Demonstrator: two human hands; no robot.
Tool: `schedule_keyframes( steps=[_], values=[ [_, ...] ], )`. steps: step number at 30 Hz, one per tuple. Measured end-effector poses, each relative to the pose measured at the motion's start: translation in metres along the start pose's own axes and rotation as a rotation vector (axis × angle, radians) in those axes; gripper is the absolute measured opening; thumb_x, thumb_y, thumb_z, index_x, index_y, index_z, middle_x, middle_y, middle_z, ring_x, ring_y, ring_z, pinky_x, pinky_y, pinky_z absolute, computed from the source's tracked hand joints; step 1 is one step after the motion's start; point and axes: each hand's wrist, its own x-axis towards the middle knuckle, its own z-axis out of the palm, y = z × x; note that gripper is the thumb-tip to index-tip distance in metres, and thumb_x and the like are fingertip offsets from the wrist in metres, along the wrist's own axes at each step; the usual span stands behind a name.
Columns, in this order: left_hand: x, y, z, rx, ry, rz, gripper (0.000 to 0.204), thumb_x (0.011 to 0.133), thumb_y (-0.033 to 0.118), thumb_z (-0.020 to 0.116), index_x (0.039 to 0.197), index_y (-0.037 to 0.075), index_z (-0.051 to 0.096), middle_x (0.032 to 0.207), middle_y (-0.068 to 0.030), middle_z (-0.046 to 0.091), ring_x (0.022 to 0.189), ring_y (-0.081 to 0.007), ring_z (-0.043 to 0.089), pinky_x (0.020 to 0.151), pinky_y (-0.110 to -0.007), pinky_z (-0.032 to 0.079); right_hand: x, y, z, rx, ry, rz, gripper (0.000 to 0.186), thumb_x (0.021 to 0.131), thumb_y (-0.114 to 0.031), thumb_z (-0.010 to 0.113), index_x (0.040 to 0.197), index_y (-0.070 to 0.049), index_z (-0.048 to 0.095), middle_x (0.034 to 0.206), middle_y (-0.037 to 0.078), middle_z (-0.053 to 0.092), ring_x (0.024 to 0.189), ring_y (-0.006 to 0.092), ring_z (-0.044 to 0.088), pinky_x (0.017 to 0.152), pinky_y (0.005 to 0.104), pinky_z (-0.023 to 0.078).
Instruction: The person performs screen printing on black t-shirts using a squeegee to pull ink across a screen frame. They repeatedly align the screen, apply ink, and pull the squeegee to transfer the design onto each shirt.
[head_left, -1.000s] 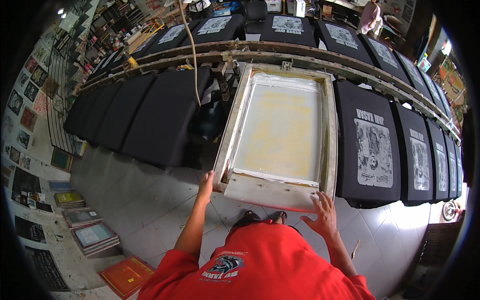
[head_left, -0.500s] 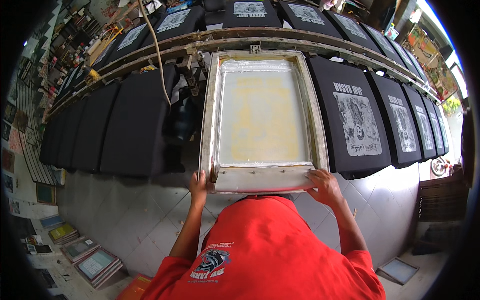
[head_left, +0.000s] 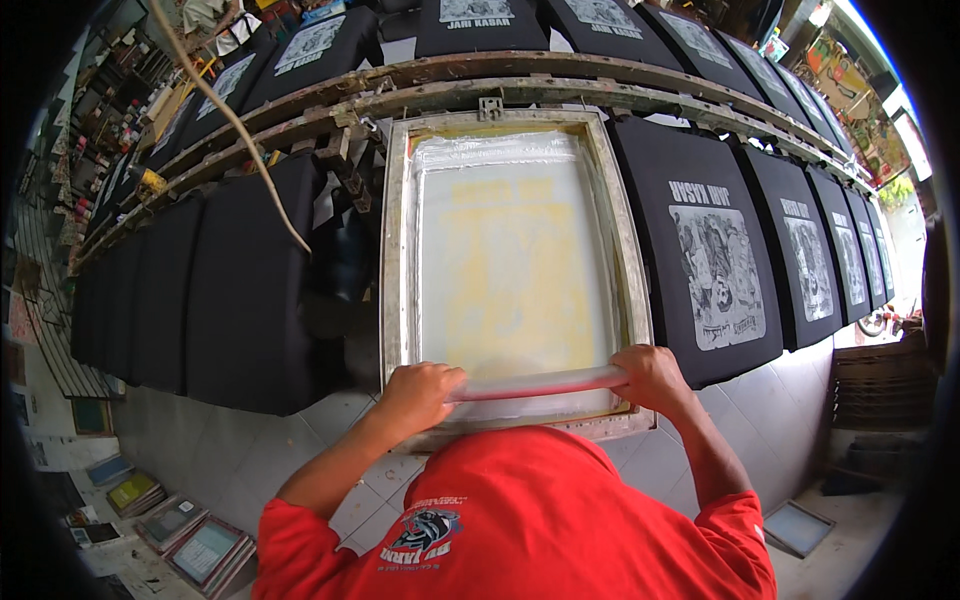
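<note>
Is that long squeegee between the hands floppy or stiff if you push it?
Probably stiff: the squeegee spans the gap between the left hand and the right hand without sagging. It might slide easily, since the screen looks flat and smooth.

Both ends of squeegee [head_left: 535, 387] lost from here inside left grip [head_left: 418, 397] and right grip [head_left: 652, 376]. Red shirt [head_left: 580, 510] hides part of near rail of wooden frame [head_left: 620, 428]; shirt itself cut off below. Far black shirts [head_left: 480, 39] cropped along top. Clutter [head_left: 95, 120] over left too small to tell.
</note>
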Motion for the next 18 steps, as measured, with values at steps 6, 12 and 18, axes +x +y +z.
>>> schedule_keyframes(
  steps=[6, 12, 18],
  values=[
    [0.087, -0.053, -0.064, 0.149, 0.17, -0.043, 0.029, 0.072, 0.026, 0.076, 0.094, 0.01, 0.065, 0.086, -0.0104, 0.067, 0.081, -0.0329, 0.067, 0.068, -0.045, 0.054, 0.108, 0.041, -0.041, -0.041, 0.301, -0.076, 0.019, 0.071, -0.024, 0.076, 0.076, -0.009, 0.065, 0.065, 0.013, 0.061, 0.062, 0.0337, 0.063, 0.057, 0.0426, 0.052],
    [0.26, -0.16, -0.139, 0.225, 0.323, -0.026, 0.033, 0.075, 0.022, 0.073, 0.106, 0.014, 0.069, 0.093, -0.0192, 0.069, 0.086, -0.037, 0.067, 0.073, -0.047, 0.053, 0.303, 0.116, -0.082, -0.113, 0.41, -0.009, 0.026, 0.072, -0.022, 0.072, 0.095, -0.011, 0.068, 0.085, 0.014, 0.068, 0.081, 0.0339, 0.067, 0.073, 0.0434, 0.054],
    [0.337, -0.198, -0.133, 0.306, 0.244, -0.116, 0.042, 0.071, 0.025, 0.078, 0.11, 0.012, 0.07, 0.098, -0.016, 0.07, 0.093, -0.0341, 0.067, 0.082, -0.043, 0.054, 0.376, 0.153, -0.071, -0.166, 0.364, 0.023, 0.034, 0.072, -0.024, 0.073, 0.101, -0.009, 0.069, 0.089, 0.017, 0.07, 0.087, 0.0373, 0.067, 0.08, 0.0448, 0.053]
  ],
)
